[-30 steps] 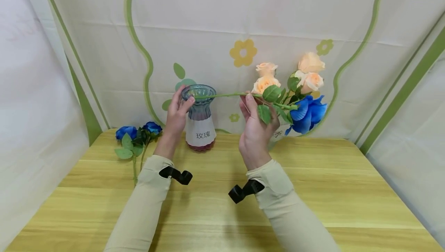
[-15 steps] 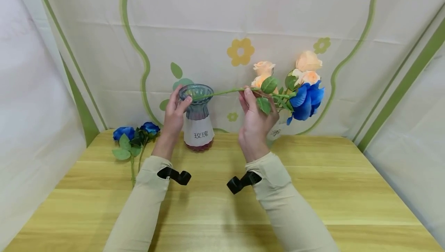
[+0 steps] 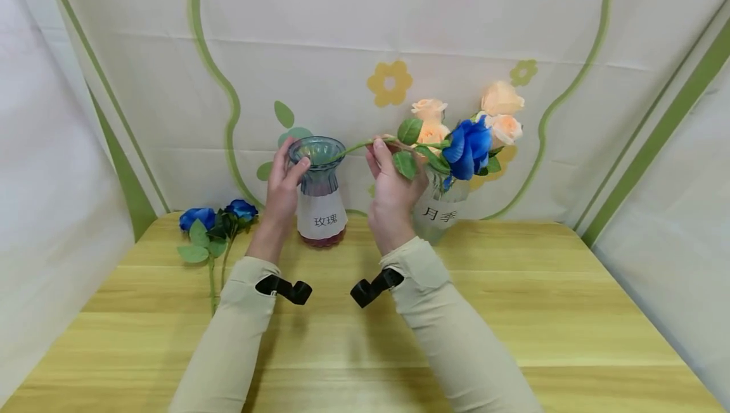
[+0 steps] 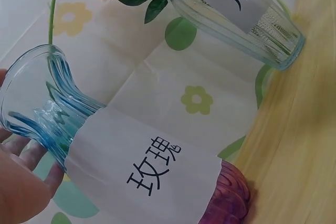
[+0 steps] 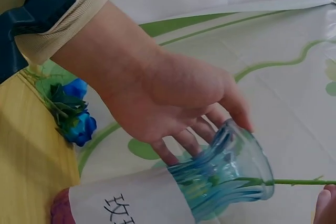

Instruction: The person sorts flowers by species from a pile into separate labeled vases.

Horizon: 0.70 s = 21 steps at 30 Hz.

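My left hand [image 3: 282, 191] grips the flared rim of a blue-to-purple glass vase [image 3: 320, 182], which stands upright with a white label reading 玫瑰. Pinched in the fingers of my right hand [image 3: 393, 204] is the stem of a blue rose [image 3: 470, 147]. Its leaves spread beside the fingers and its bloom points right. The stem bends over the vase's rim, and in the left wrist view the lower part of the green stem [image 4: 51, 14] runs down inside the glass. The right wrist view shows the left-hand fingers [image 5: 186, 141] around the vase's neck.
A clear glass vase [image 4: 194, 9] labelled 月季 stands just right, holding several peach roses [image 3: 502, 99], partly behind my right hand. Two blue roses [image 3: 196, 218] lie at the left on the wooden table [image 3: 530, 311]. A printed cloth backdrop [image 3: 319, 83] rises behind.
The right hand has moved left and slightly up with the blue rose, so its stem now arches and the clear vase's label shows. The left hand stays on the vase.
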Tool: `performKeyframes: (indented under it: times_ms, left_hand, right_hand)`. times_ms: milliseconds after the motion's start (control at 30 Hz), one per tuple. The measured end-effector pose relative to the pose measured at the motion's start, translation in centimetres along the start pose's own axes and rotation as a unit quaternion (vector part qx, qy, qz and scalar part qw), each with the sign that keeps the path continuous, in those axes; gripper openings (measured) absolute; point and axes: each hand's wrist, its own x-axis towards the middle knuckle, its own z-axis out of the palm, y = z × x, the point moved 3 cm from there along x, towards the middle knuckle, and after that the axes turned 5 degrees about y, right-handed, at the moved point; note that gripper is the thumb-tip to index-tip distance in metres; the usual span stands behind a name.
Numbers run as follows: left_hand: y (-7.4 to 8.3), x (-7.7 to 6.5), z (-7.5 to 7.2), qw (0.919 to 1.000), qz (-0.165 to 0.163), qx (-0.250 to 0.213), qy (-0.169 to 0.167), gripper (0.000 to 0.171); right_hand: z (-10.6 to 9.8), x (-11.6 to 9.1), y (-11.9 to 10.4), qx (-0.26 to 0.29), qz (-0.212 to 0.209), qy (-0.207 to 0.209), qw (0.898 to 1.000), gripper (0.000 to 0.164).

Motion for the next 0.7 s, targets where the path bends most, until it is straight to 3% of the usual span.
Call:
performKeyframes:
  times_ms: [200,467,700]
  left_hand:
    - [0.0,0.0,0.0,1.0000,-0.003,0.003,0.004,0.070]
    - [0.6,-0.3,-0.4,0.9997,-0.007,0.003,0.023,0.070]
    - [0.9,-0.6,-1.0,0.9994,-0.018,-0.007,0.028,0.070]
  right_hand:
    - [1.0,0.3,1.6,-0.008,0.011,-0.011,1.000,0.016]
    - [2.3,1.1,2.0,-0.004,0.019,-0.029,0.999,0.016]
    - [2.8,0.5,3.5,-0.066,0.033,-0.030,0.997,0.009]
